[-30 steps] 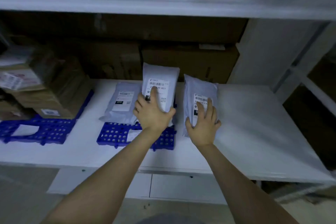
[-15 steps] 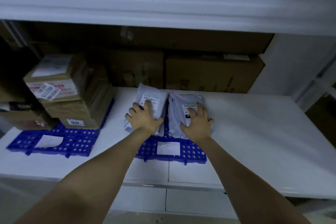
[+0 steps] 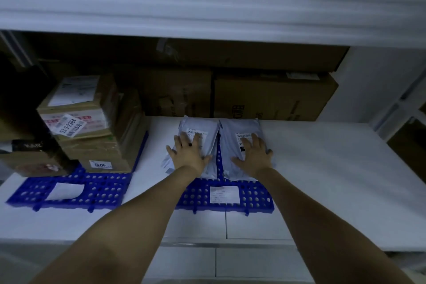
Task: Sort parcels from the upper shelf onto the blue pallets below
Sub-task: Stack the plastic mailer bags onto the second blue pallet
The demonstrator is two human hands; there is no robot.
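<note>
Two grey poly-mailer parcels lie side by side on the middle blue pallet (image 3: 249, 200). My left hand (image 3: 187, 153) rests flat with spread fingers on the left parcel (image 3: 207, 129), covering part of its label. My right hand (image 3: 253, 153) presses flat on the right parcel (image 3: 230, 136). Under the left parcel another grey bag (image 3: 167, 163) sticks out to the left. A white label sheet (image 3: 224, 194) sits on the pallet's bare front part.
A second blue pallet (image 3: 103, 191) at the left carries stacked cardboard boxes (image 3: 92, 127). Large brown cartons (image 3: 274, 97) line the back of the white shelf (image 3: 334, 168). The upper shelf's edge (image 3: 207, 7) hangs overhead.
Both hands carried the two parcels down and flattened them onto the middle pallet. The right parcel moved left from the bare shelf. The view shifted closer and to the left.
</note>
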